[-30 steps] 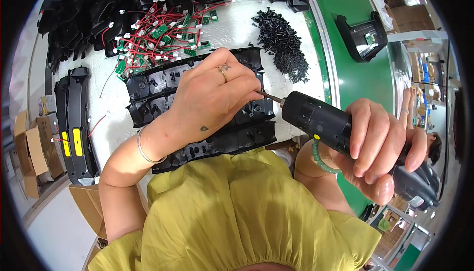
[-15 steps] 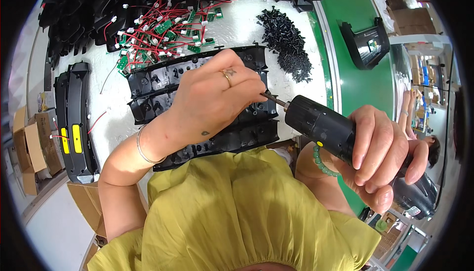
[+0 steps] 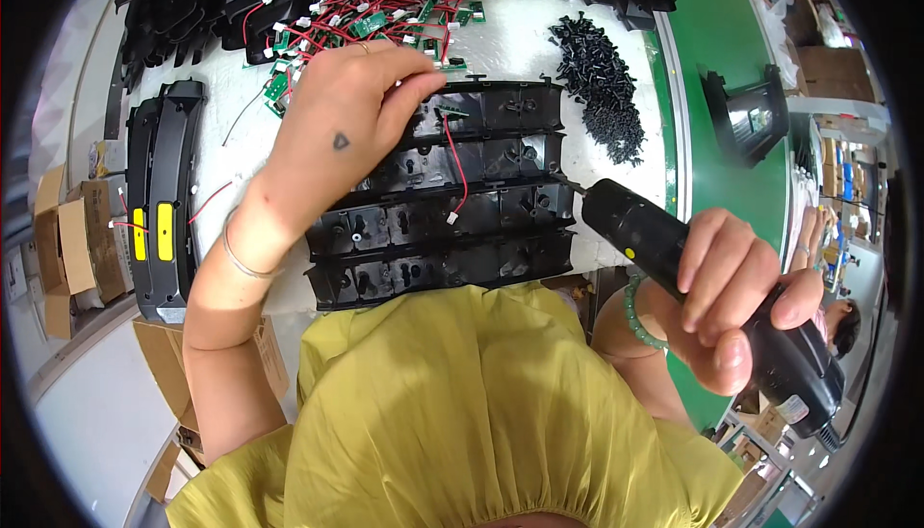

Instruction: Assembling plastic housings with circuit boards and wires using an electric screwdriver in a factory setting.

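Observation:
My right hand (image 3: pixel 727 287) is wrapped round a black electric screwdriver (image 3: pixel 640 230). Its bit points left, close to the right end of several long black plastic housings (image 3: pixel 443 268) lying side by side in front of me. My left hand (image 3: pixel 346 109) is over their far left part, thumb and forefinger pinched together; whatever they may hold is hidden. Just beside these fingertips, a small green circuit board (image 3: pixel 452 111) sits at the farthest housing. Its red wire (image 3: pixel 460 167) trails toward me across the housings and ends in a white plug.
Beyond my left hand is a heap of circuit boards with red wires (image 3: pixel 371 23). A pile of black screws (image 3: pixel 602 90) lies at the far right. Two black housings with yellow labels (image 3: pixel 166 225) stand at the left. Another black part (image 3: pixel 746 114) rests on the green surface.
My left hand has moved left and away from the screwdriver bit, uncovering the housings and the board with its red wire. My right hand still holds the screwdriver. The whole view has shifted slightly.

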Tool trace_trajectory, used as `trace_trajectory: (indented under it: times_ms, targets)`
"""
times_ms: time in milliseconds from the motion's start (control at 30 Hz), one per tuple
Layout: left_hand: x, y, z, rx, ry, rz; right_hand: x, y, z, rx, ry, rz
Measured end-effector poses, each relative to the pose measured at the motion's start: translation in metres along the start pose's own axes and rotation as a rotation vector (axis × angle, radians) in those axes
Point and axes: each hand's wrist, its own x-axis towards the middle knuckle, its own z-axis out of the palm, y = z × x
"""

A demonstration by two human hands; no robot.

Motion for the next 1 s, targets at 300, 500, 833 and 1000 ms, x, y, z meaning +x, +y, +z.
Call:
trace_trajectory:
  times_ms: [300,500,833,1000]
  targets:
    - [0.002,-0.004,0.041,0.308,-0.173,0.137,0.001,-0.004,-0.002,-0.013,-0.073,-0.002]
    - [-0.002,0.007,0.025,0.275,-0.153,0.189,-0.005,-0.014,-0.004,-0.03,-0.023,-0.021]
    - [-0.09,0.042,-0.034,-0.381,-0.124,-0.365,-0.025,-0.006,0.015,0.143,0.01,-0.034]
    - [-0.134,0.051,-0.028,-0.237,-0.164,-0.286,-0.044,0.003,0.034,0.285,-0.158,0.047]
